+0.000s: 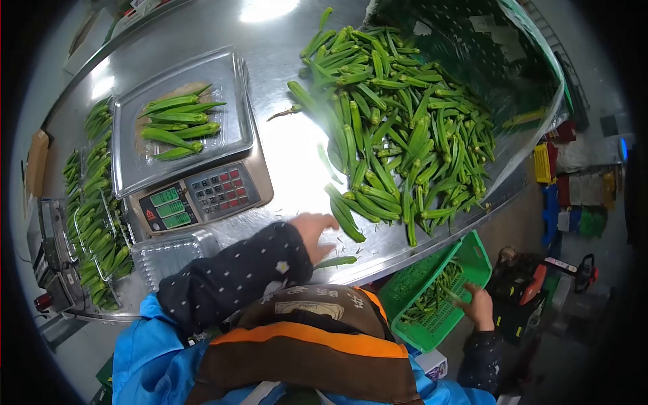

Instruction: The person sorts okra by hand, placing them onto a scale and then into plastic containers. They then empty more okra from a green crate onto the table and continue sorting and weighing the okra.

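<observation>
My left hand is just above the steel table near its front edge, fingers apart and holding nothing that I can see. Close to it lie a single okra pod and the front of a big pile of okra. My right hand reaches down over the right side of a green plastic basket, its fingers apart. Inside the basket are okra pods. Several okra pods lie in a clear tray on the scale, whose display is lit.
Stacked clear plastic trays stand in front of the scale. Left of it are rows of okra-filled trays. A plastic-lined green crate lies on its side behind the pile. Tools and boxes occupy the floor at right.
</observation>
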Tool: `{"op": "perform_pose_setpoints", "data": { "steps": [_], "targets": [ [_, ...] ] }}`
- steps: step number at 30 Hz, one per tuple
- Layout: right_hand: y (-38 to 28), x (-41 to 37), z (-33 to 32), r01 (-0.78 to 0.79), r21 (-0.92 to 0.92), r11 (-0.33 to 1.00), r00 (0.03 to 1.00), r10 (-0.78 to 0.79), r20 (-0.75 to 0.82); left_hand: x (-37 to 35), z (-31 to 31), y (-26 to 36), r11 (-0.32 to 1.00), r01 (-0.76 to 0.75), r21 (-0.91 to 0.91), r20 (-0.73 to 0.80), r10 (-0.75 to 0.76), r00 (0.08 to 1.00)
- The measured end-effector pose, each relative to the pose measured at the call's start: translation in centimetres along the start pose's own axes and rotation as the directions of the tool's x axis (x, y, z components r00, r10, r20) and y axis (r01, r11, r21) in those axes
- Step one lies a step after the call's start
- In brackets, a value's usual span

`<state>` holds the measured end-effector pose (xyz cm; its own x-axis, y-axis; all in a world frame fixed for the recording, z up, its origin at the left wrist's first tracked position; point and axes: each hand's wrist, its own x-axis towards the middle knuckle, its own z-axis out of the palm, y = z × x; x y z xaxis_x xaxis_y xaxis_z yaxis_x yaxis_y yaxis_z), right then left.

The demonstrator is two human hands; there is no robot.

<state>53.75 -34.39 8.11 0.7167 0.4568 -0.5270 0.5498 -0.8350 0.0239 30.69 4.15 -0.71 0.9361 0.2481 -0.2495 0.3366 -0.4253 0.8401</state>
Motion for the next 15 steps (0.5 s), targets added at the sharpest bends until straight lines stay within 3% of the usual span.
{"op": "perform_pose_setpoints", "data": {
  "steps": [1,3,5,7,9,11,12,13,14,15],
  "targets": [
    [-0.9,1.7,0.9,0.145,0.367,0.919,0.978,-0.077,-0.194,1.1,0.2,-0.3,0.991,0.006,0.133,-0.057,0.002,0.998],
    [-7.1,5.4,2.6,0.278,0.641,0.716,0.942,-0.072,-0.329,2.8,0.7,-0.6,0.96,-0.058,0.275,-0.137,0.099,0.986],
    [-14.3,8.3,2.8,0.562,0.141,0.815,0.706,-0.383,-0.596,3.5,1.6,-0.5,0.934,-0.084,0.348,-0.13,0.137,0.982],
    [-19.6,10.2,3.3,0.599,0.136,0.789,0.68,-0.411,-0.607,3.5,2.6,-0.3,0.932,-0.143,0.332,-0.12,0.192,0.974],
    [-22.0,12.0,4.6,0.554,0.04,0.832,0.688,-0.43,-0.585,3.1,2.7,-0.3,0.976,-0.094,0.199,-0.119,0.119,0.986],
    [-22.5,12.4,4.9,0.529,0.042,0.848,0.7,-0.408,-0.586,2.6,2.9,0.9,0.936,0.299,-0.187,0.033,-0.298,0.954],
    [-22.5,11.9,5.1,0.555,0.116,0.824,0.704,-0.392,-0.592,2.7,4.4,-0.8,0.853,0.404,-0.33,0.119,-0.387,0.914],
    [-22.6,11.1,5.0,0.58,0.186,0.793,0.707,-0.376,-0.599,2.4,5.9,-2.0,0.857,0.4,-0.326,0.124,-0.381,0.916],
    [-22.8,10.2,5.7,0.636,0.275,0.721,0.692,-0.375,-0.617,2.0,7.1,-2.7,0.681,0.383,-0.624,0.206,-0.33,0.921],
    [-23.1,9.2,6.1,0.67,0.315,0.672,0.685,-0.397,-0.611,1.8,8.0,-3.4,0.409,0.355,-0.841,0.268,-0.255,0.929]
  ]
}}
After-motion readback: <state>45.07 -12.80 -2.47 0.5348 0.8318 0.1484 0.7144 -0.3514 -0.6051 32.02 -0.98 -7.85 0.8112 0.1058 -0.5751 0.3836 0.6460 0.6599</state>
